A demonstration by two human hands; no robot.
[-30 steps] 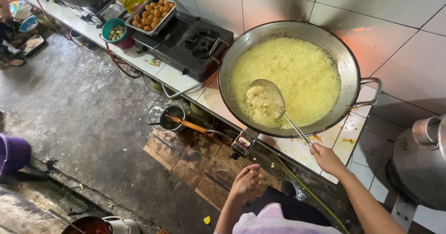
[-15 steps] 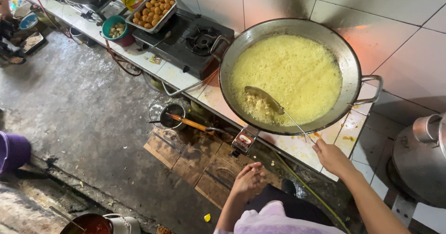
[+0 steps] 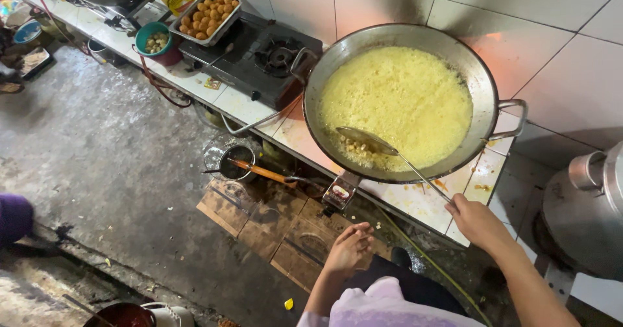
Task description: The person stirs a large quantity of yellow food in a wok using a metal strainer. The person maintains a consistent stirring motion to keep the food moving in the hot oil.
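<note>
our right hand (image 3: 477,222) works a long metal ladle (image 3: 367,141) in a wide wok (image 3: 402,103) of bubbling yellow oil

the right grip is closed around the end of the ladle's handle, just past the counter's (image 3: 415,200) near edge, and the bowl of the ladle dips into the oil at the near side of the wok, over a few pale fried pieces. the wok sits at the right end of the tiled counter, against the wall. our left hand (image 3: 349,249) hangs loosely half-curled and holds nothing, below the counter's near edge. to the left on the counter stands a black gas stove (image 3: 259,64), then a metal tray of browned balls (image 3: 209,16) and a teal bowl (image 3: 154,39)
</note>
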